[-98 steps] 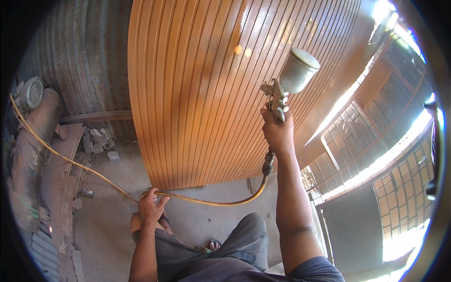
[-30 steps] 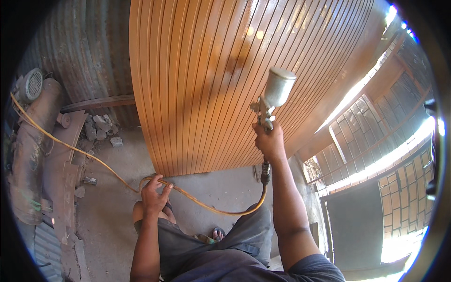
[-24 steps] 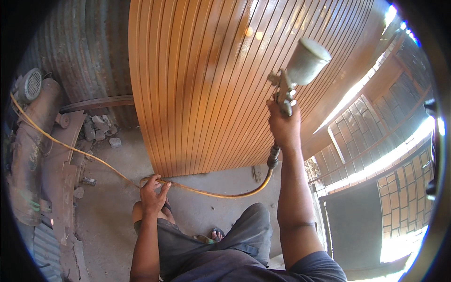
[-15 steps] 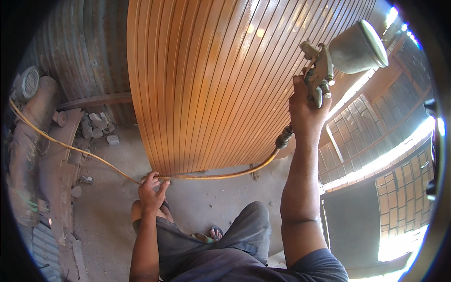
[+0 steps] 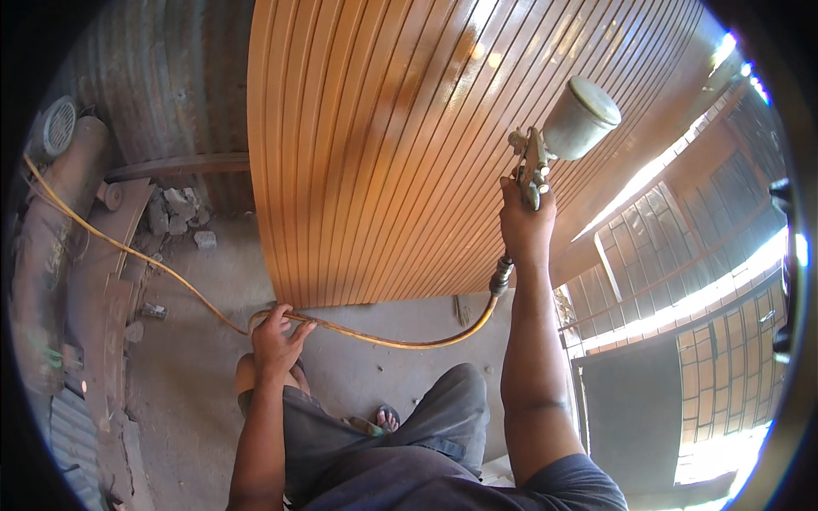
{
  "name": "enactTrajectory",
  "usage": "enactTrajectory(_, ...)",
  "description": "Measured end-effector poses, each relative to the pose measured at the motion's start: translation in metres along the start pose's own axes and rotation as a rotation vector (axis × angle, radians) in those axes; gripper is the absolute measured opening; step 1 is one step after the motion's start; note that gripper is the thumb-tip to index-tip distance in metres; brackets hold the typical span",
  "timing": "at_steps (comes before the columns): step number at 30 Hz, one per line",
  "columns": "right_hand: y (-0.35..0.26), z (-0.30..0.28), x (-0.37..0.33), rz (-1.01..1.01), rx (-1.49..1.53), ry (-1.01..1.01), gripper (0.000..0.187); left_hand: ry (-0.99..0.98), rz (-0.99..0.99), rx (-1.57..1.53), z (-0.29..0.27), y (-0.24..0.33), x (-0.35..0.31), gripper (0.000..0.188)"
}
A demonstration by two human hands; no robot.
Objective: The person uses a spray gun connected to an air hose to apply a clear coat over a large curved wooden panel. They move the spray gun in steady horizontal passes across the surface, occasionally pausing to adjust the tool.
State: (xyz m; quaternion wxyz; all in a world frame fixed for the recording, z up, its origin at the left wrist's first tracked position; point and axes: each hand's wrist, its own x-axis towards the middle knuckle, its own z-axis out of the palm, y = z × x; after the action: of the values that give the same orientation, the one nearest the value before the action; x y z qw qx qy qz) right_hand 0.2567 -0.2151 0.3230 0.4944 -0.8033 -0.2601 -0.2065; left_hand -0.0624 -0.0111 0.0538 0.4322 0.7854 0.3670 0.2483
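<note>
In my right hand [image 5: 527,223] is a spray gun [image 5: 534,169] with a grey metal cup [image 5: 581,117] on top, held up in front of a glossy orange-brown grooved panel [image 5: 366,170]. My fingers wrap round its handle. From the bottom of the handle a yellow air hose [image 5: 400,343] sags and runs left. My left hand [image 5: 277,342] is closed round that hose, close to the panel's lower left corner. The hose carries on to the far left side.
An air compressor tank [image 5: 64,230] with a motor [image 5: 58,126] stands at the left. Broken concrete pieces [image 5: 175,209] lie beside it, below a corrugated metal wall [image 5: 170,94]. At right are a brick wall [image 5: 728,366] and a grey board [image 5: 629,417].
My right hand with the spray gun has moved left and down across the panel. The hose between my hands sags lower. My left hand keeps its grip.
</note>
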Motion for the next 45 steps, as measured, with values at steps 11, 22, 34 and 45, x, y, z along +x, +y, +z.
enactTrajectory(11, 0.044, 0.022, -0.031, 0.005, -0.054, -0.104, 0.021, -0.186, -0.077, 0.274, 0.002, 0.002, 0.005, 0.059)
enactTrajectory(22, 0.080, 0.039, -0.063, 0.114, -0.092, -0.177, 0.022, -0.327, -0.172, 0.429, -0.003, 0.018, 0.004, 0.061)
enactTrajectory(34, 0.081, 0.025, -0.078, 0.137, -0.100, -0.210, 0.023, -0.486, -0.197, 0.503, -0.005, 0.024, 0.006, 0.058)
enactTrajectory(45, 0.030, -0.004, -0.045, 0.126, 0.089, -0.075, 0.016, -0.367, -0.086, 0.489, 0.002, 0.004, 0.007, 0.059)
